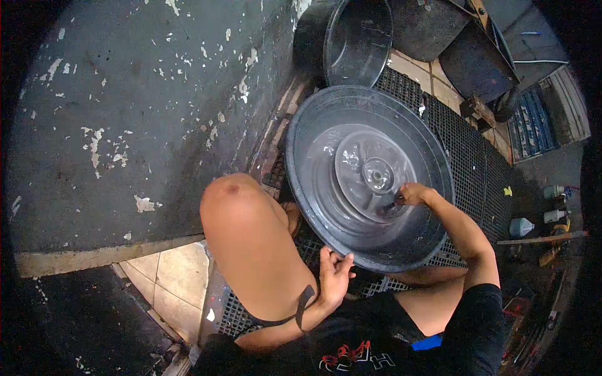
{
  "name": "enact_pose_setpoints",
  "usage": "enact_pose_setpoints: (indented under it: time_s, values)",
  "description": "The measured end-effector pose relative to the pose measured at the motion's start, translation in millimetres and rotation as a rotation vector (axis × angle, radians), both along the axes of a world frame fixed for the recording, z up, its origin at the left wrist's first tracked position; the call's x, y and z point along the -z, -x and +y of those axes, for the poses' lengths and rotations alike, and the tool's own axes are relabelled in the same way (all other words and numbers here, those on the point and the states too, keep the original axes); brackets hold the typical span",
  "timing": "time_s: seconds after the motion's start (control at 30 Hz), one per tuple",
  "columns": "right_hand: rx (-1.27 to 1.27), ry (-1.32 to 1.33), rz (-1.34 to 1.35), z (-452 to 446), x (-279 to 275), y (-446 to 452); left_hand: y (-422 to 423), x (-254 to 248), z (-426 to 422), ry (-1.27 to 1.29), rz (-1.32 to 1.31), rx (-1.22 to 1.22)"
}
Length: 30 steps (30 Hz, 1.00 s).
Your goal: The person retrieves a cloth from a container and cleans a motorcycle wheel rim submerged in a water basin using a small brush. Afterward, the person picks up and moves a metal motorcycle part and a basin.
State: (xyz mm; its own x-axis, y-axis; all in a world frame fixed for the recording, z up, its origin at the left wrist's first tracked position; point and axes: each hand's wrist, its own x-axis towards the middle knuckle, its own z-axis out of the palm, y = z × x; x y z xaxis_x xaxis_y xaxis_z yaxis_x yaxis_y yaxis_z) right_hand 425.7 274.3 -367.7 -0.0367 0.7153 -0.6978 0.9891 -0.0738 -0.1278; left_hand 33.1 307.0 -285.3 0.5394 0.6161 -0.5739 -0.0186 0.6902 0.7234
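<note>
A large round black basin [302, 141] stands before me with shallow water in it. A round ridged shape [354, 153] with a raised ring at its centre shows under the water; I cannot tell whether it is the basin's moulded bottom or a separate piece. My left hand [334, 279] is closed on the near rim, fingertips at the edge. Inside the basin, on its right side, my right hand [412, 194] is closed in a fist. Something small and dark juts from below its fingers at the water, too hidden to name.
A second black tub [357, 44] stands behind the basin. Dark perforated mats [480, 188] cover the floor to the right. A peeling grey wall [138, 125] rises at left. Plastic bottles [521, 227] and a wooden stick [542, 238] lie at right.
</note>
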Motion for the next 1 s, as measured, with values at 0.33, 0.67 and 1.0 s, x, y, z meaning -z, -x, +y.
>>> enact_pose_setpoints:
  time_s: [0.33,0.67,1.0]
  values:
    - [0.236,-0.347,-0.078,67,-1,33,1,-6,2,0.030,0.011,0.002]
    - [0.651,-0.431,-0.247,11,-39,-43,-2,-10,1,0.034,-0.008,-0.038]
    - [0.547,-0.239,-0.562,-28,5,-52,-4,-8,0,-0.006,-0.014,-0.056]
